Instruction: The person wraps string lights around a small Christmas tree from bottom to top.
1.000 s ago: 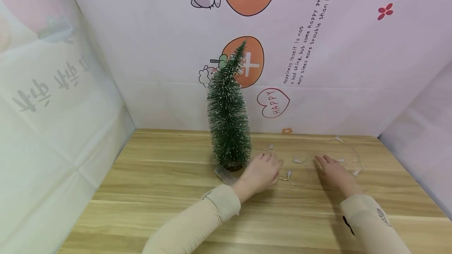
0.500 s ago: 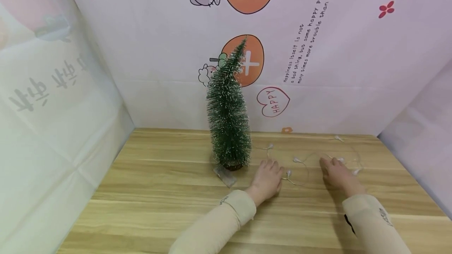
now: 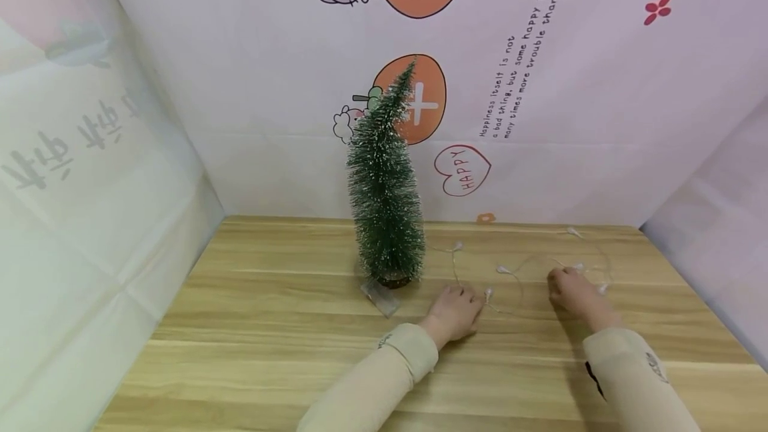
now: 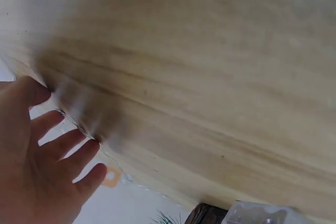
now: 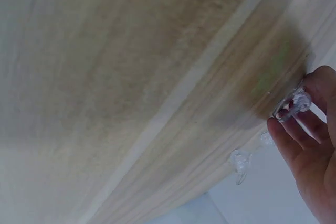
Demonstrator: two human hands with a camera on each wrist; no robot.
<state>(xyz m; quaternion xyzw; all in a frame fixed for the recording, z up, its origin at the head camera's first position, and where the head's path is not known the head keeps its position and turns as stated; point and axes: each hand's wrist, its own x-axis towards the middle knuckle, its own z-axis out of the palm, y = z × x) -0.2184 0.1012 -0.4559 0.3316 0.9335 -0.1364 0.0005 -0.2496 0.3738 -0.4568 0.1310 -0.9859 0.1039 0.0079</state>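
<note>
A string of fairy lights (image 3: 501, 270) with clear bulbs lies in loose curves on the table, right of a small green artificial Christmas tree (image 3: 387, 199). My left hand (image 3: 454, 313) rests low on the table near the tree; in the left wrist view its fingers (image 4: 68, 142) are spread, fingertips right at the thin wire (image 4: 79, 128). With thumb and fingers, my right hand (image 3: 577, 295) pinches the string; in the right wrist view a clear bulb (image 5: 301, 102) shows between thumb and fingers. The tree stands upright, its tip bent right.
A flat clear plastic case (image 3: 381, 300) lies against the tree's brown base (image 3: 395, 282). Printed white cloth (image 3: 270, 85) hangs behind the wooden table (image 3: 240, 325) and along both sides. More bulbs (image 5: 240, 163) lie beyond the right hand.
My left hand has drawn back from beside the tree base toward me and slightly right. The right hand has shifted slightly right, and its fingers have closed on the string.
</note>
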